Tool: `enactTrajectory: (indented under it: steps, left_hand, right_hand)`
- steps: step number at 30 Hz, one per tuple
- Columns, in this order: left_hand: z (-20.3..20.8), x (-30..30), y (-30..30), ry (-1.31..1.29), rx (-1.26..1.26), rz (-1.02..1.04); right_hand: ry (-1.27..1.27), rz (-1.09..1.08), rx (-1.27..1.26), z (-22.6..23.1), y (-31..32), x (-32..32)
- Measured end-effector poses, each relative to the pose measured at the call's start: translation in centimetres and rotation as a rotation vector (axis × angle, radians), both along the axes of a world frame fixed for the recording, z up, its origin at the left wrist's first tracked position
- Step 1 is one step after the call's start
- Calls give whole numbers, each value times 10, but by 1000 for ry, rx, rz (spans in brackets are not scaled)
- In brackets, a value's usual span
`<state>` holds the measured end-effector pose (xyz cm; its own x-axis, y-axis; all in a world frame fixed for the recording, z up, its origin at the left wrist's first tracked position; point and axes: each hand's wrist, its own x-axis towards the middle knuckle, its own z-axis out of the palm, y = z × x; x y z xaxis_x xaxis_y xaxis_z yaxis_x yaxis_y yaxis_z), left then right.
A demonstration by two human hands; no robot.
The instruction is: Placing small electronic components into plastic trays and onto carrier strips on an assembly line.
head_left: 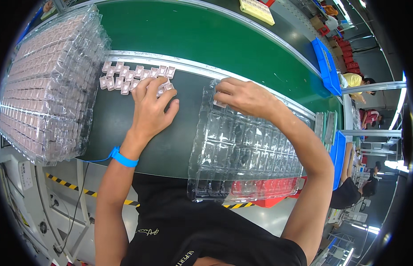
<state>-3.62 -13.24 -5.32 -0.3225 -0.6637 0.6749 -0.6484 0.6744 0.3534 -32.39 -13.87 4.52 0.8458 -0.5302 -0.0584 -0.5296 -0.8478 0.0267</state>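
Observation:
Several small pale-pink square pieces [125, 76] lie in loose rows on the dark worktop. My left hand [151, 104], with a blue wrist strap [124, 158], curls its fingers over a few pieces at the right end of these rows; its fingertips partly hide them. My right hand [244, 96] is at the far left corner of a clear plastic tray [242, 146] with many square pockets. Its fingers are pinched on one pink piece [219, 103] at a corner pocket. The tray's other visible pockets look unfilled, and its near edge overhangs the worktop.
At the left stands a tall stack of clear trays [46, 88] filled with pink pieces. Beyond a metal rail runs a green conveyor belt [188, 35]. Blue bins [326, 66] stand at the right, and a yellow tray [257, 11] lies at the far side. Other people work further right.

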Motion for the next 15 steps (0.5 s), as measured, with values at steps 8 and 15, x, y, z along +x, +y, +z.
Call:
enactTrajectory:
  steps: [8,15]
  left_hand:
    - [0,-1,0,-5,6,6]
    - [1,-6,2,-7,-13,-23]
  right_hand:
    - [-86,13,135,0,-6,1]
    - [-394,-526,119,-16,14,-14]
